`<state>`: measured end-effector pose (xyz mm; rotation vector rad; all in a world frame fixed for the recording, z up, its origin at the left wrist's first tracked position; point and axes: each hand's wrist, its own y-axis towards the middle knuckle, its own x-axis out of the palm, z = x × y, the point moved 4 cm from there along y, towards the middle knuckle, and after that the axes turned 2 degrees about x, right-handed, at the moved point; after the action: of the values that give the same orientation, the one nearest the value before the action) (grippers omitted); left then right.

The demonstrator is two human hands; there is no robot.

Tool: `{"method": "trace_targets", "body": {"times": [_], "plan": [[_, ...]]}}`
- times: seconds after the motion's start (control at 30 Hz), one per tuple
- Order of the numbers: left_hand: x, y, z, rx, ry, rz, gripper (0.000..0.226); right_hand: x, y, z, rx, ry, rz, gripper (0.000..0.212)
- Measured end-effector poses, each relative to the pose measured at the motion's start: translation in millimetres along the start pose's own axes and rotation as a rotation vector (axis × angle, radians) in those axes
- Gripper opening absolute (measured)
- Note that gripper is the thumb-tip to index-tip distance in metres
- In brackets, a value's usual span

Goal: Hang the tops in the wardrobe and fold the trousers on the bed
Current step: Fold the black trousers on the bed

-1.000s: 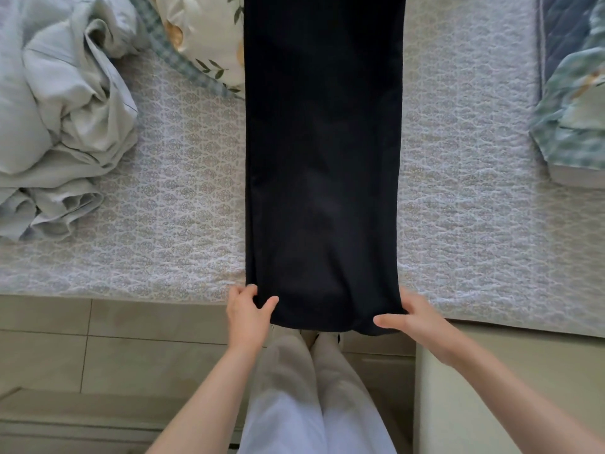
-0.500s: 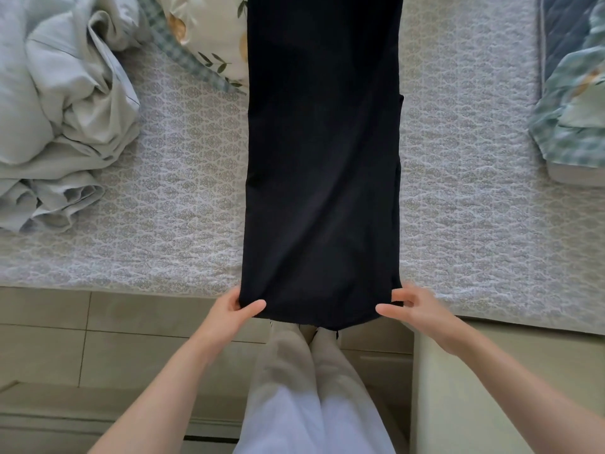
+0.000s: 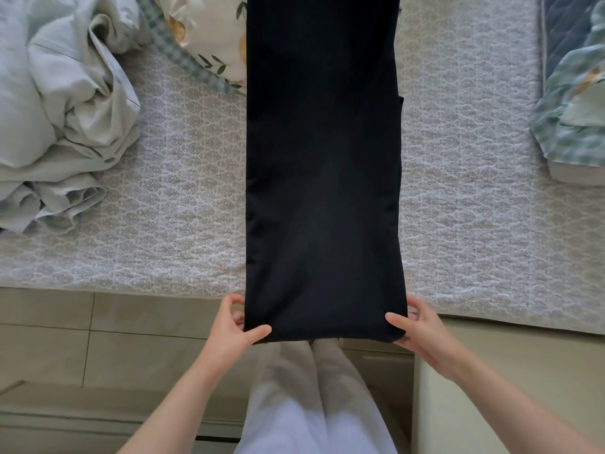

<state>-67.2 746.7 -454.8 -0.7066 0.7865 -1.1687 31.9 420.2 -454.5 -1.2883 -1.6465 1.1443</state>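
Head view: left hand [image 3: 230, 326], right hand [image 3: 422, 332] fingers pinch trousers [image 3: 322, 158] hem corners.

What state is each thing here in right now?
black trousers: laid flat along the bed, near end overhanging its edge
left hand: pinches the trousers' near left corner
right hand: pinches the near right corner
pale blue fabric: crumpled in a heap

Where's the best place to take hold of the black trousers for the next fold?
Grip the black trousers at their two near corners, from the near side: they lie flat, lengthwise, with that end overhanging the bed. The left hand and right hand pinch those corners now.
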Motion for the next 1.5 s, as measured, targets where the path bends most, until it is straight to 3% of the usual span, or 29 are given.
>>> {"method": "trace_targets", "body": {"times": [0.1, 0.2, 0.33, 0.4, 0.47, 0.57, 0.7, 0.83, 0.93, 1.03, 1.17, 1.3, 1.37, 1.5], "plan": [[4.0, -10.4, -8.4, -0.054, 0.078, -0.144, 0.045, 7.0, -9.1, 3.7, 0.055, -0.196, -0.168, 0.03], [11.4, -24.4, -15.1, -0.064, 0.244, -0.293, 0.041, 7.9, -19.4, 10.3, 0.056, -0.404, -0.215, 0.029], [8.1, -37.3, -21.9, -0.019, 0.408, -0.266, 0.037, 2.2, -36.3, 22.1, 0.02, -0.412, -0.201, 0.036], [4.0, -42.8, -22.5, -0.033, 0.33, -0.191, 0.037, -4.0, -42.3, 26.5, -0.015, -0.376, -0.163, 0.028], [0.4, -49.8, -19.0, -0.076, 0.192, -0.116, 0.023, -8.9, -48.7, 28.2, -0.023, -0.337, -0.086, 0.007], [-2.6, -61.5, -10.0, -0.135, 0.032, -0.013, 0.018, -8.5, -57.4, 23.2, -0.031, -0.276, 0.021, 0.016], [-5.1, -68.1, 5.7, -0.18, -0.217, 0.085, 0.024, 1.8, -69.3, 3.2, -0.063, -0.159, -0.023, 0.018], [-2.0, -75.9, 30.6, -0.114, -0.343, -0.006, 0.021, 4.7, -76.7, -20.8, -0.065, 0.131, -0.047, 0.022], [-1.6, -83.4, 26.3, -0.102, -0.22, -0.141, 0.032, 8.7, -82.8, -16.8, 0.085, 0.261, -0.163, 0.027], [-0.2, -91.9, 17.6, -0.132, -0.011, -0.181, 0.035, 6.0, -90.8, -2.6, 0.218, 0.095, -0.177, 0.035], [0.1, -100.3, 19.2, -0.083, 0.271, -0.178, 0.026, 5.9, -101.3, -3.3, 0.166, -0.07, -0.182, 0.033], [-4.4, -106.0, 20.3, -0.095, 0.217, -0.163, 0.021, 4.9, -109.6, -7.8, 0.141, -0.104, -0.265, 0.03], [-4.8, -109.8, 20.7, -0.122, 0.154, -0.169, 0.031, 3.0, -113.2, -8.1, 0.127, -0.23, -0.282, 0.032], [-8.0, -116.8, 21.6, -0.238, 0.122, -0.234, 0.081, 4.2, -120.7, -19.4, 0.079, -0.531, -0.166, 0.04]]}}
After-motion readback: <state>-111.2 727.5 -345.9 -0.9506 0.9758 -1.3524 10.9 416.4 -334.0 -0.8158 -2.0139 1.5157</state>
